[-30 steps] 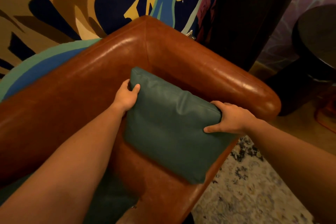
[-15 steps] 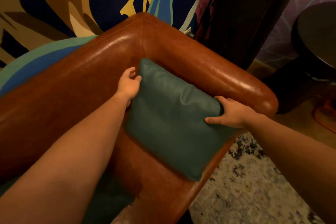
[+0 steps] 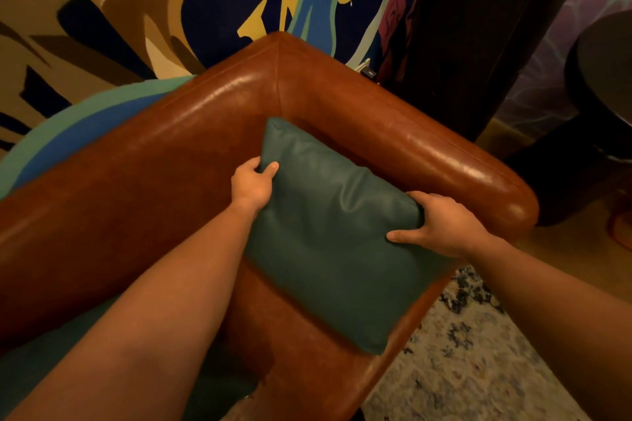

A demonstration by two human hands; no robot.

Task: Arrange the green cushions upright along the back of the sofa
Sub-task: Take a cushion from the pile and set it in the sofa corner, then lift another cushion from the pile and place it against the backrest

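Head view, the only one we have: our left hand [image 3: 252, 185] pinches the upper left edge of the dark green leather cushion [image 3: 333, 236], and our right hand [image 3: 439, 224] clamps its right edge. Since a second ago we have pushed the cushion deeper into the corner of the glossy brown leather sofa [image 3: 403, 133], its top corner now near the backrest seam. It leans against the armrest (more tilted than upright), so we judge the placing nearly done, with a last straightening left.
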